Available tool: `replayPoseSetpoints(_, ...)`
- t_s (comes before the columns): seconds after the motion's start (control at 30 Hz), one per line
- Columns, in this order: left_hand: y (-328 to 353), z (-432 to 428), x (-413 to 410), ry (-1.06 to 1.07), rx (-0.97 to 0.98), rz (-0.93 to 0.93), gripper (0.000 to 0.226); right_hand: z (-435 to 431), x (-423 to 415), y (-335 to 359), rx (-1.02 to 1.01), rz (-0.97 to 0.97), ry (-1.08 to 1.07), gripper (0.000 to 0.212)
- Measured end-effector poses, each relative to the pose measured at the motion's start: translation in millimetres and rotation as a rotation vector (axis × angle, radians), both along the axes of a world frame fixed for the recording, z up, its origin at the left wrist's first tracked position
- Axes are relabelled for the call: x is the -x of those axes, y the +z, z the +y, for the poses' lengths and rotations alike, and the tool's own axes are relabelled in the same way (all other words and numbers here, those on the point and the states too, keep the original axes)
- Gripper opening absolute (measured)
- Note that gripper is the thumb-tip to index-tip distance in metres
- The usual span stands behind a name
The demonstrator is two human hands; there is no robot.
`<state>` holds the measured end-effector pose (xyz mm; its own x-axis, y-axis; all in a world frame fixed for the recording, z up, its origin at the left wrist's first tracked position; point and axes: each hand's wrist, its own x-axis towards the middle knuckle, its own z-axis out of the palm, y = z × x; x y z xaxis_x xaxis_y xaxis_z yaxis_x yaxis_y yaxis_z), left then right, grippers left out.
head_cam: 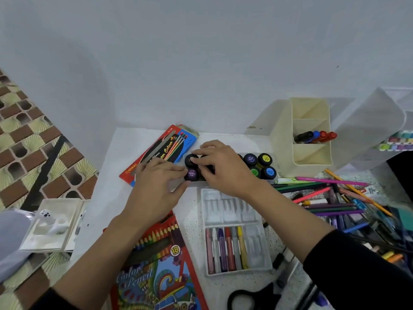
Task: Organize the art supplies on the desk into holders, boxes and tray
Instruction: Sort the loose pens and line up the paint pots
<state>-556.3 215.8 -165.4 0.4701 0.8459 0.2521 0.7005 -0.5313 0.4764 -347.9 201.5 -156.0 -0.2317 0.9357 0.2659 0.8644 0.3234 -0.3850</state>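
Several small paint jars with black lids stand in a long clear tray [197, 182] at the back of the desk. A purple-labelled jar [192, 174] and a black-lidded jar [191, 159] sit at its left end; blue, yellow and green jars [264, 159] fill its right end. My left hand [156, 184] lies at the tray's left end, its straight fingers touching the purple jar. My right hand [223, 166] arches over the middle jars, fingers curled round a jar that the hand mostly hides.
A cream holder [312, 153] with markers stands at the back right, beside a white organizer [368, 121]. A crayon tray [234, 231], two pencil boxes [161, 148] [161, 265], scissors [252, 296] and a pile of loose pencils [335, 198] cover the desk.
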Motion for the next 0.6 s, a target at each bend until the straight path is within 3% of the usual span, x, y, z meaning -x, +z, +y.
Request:
replayPoseSetpoints(0.17, 3, 7, -6, -0.008, 0.006, -0.054, 0.035, -7, -1, -6, -0.072, -0.016, -0.020, 0.028)
replayPoseSetpoints(0.3, 1, 8, -17, -0.058, 0.013, 0.076, 0.053, -10, -3, -3, -0.036, -0.009, -0.002, 0.029)
replayPoseSetpoints(0.47, 0, 9, -21, -0.057, 0.007, 0.133, 0.046, -22, -9, -1, 0.016, -0.079, 0.029, 0.031)
replayPoseSetpoints(0.6, -2, 6, -23, -0.077, -0.039, 0.170, 0.042, -33, -26, 2, -0.127, 0.003, -0.148, 0.021)
